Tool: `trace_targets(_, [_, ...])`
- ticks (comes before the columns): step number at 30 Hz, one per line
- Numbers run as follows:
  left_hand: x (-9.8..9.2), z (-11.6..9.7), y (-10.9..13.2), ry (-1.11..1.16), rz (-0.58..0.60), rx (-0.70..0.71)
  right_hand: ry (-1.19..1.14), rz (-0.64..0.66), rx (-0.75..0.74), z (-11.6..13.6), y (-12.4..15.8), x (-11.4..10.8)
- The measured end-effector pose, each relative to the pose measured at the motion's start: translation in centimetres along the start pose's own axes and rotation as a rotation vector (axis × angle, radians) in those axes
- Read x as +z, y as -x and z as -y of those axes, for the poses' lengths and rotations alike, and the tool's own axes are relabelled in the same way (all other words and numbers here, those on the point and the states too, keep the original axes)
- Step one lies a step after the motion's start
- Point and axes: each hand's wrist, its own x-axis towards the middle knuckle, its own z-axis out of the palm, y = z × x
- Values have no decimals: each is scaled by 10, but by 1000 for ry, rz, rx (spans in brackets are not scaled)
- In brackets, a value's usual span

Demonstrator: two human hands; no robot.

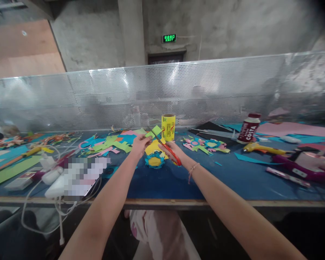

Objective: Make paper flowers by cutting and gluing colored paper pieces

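Smooth plastic scissor handles [174, 155], paper flower [154, 161]

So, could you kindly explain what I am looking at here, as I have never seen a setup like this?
Of course. There is no machine: these are a person's own bare hands, and the single picture comes from a camera worn on that person's head, looking forward and down.

The right hand holds red-handled scissors. The left hand is beside the blades; exactly what it grips is too small to tell.

On the blue table, a blue paper flower with a yellow centre lies just below the hands. A yellow cylinder stands upright behind them. Cut paper scraps lie to the left, and a bottle with a dark red cap stands to the right.
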Motion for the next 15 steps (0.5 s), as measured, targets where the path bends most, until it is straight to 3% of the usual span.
trace_targets(7, [3, 2, 1, -21, -3, -19, -114, 80, 28, -2, 3, 1])
trace_targets(15, [1, 3, 2, -57, 17, -24, 70, 36, 33, 5, 1, -4])
